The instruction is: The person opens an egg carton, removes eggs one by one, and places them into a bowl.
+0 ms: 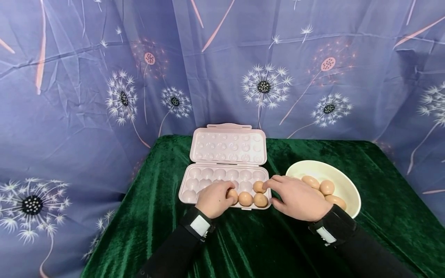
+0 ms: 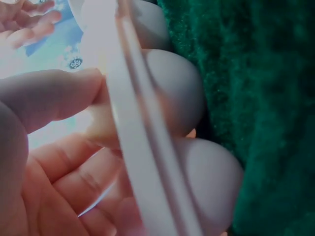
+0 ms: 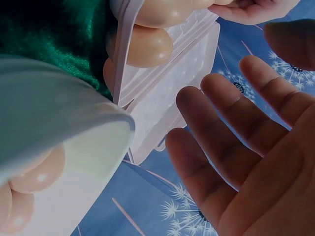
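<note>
A pale pink egg carton [image 1: 190, 195] lies open, several brown eggs in its right part. My left hand [image 1: 214, 199] pinches an egg [image 1: 232, 197] between thumb and fingers in the front row. In the left wrist view the thumb [image 2: 59, 93] presses near the carton's rim [image 2: 135, 128], and the egg is mostly hidden. Two more eggs sit to its right, one at the front corner [image 1: 260, 200]. My right hand [image 1: 300, 197] has its fingertips beside an egg [image 1: 259, 187] in the middle row. In the right wrist view its fingers are extended, holding nothing.
A cream bowl [image 1: 352, 193] with several brown eggs [image 1: 326, 187] stands right of the carton, partly behind the right hand. The carton's raised lid [image 1: 228, 146] leans back. Green velvet cloth [image 1: 243, 247] covers the table, and a blue dandelion-print curtain [image 1: 222, 77] hangs behind.
</note>
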`<state>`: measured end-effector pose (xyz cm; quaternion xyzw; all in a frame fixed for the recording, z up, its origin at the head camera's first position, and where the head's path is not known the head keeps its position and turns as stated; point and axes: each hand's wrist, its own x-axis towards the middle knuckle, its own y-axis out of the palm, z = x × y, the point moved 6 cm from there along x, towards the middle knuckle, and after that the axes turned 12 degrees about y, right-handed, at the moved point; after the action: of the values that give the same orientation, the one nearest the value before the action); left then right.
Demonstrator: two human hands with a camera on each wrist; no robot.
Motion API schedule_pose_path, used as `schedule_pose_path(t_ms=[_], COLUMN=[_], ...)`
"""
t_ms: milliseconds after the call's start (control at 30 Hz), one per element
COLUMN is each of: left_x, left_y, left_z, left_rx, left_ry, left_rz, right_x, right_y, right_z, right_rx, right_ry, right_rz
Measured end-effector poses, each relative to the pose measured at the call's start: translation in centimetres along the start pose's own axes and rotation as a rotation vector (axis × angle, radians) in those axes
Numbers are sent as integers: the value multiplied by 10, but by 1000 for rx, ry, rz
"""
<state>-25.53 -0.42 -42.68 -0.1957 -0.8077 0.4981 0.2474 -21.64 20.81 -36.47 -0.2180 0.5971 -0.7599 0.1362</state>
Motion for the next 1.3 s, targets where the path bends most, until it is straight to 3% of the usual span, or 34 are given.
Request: schedule_pose_path(t_ms=[467, 833, 1000, 1133, 1300], left_x=[-3, 0, 1, 1, 1], left_y=[-18, -24, -25, -26, -25], left_z=[-7, -29, -38, -44, -47], left_rx=[-176, -340, -436, -502, -517], left_ry=[21, 138, 196, 214, 216], left_rz=[-116, -196, -230, -237, -239], right_x=[-2, -2, -2, -1, -1], right_y=[-3, -12, -13, -9, -4], right_z=[5, 19, 28, 33, 39], right_rx=[12, 90, 177, 237, 280], right_ry=[-7, -16, -33, -60, -96], right_rz=[-4, -101, -115, -138, -141])
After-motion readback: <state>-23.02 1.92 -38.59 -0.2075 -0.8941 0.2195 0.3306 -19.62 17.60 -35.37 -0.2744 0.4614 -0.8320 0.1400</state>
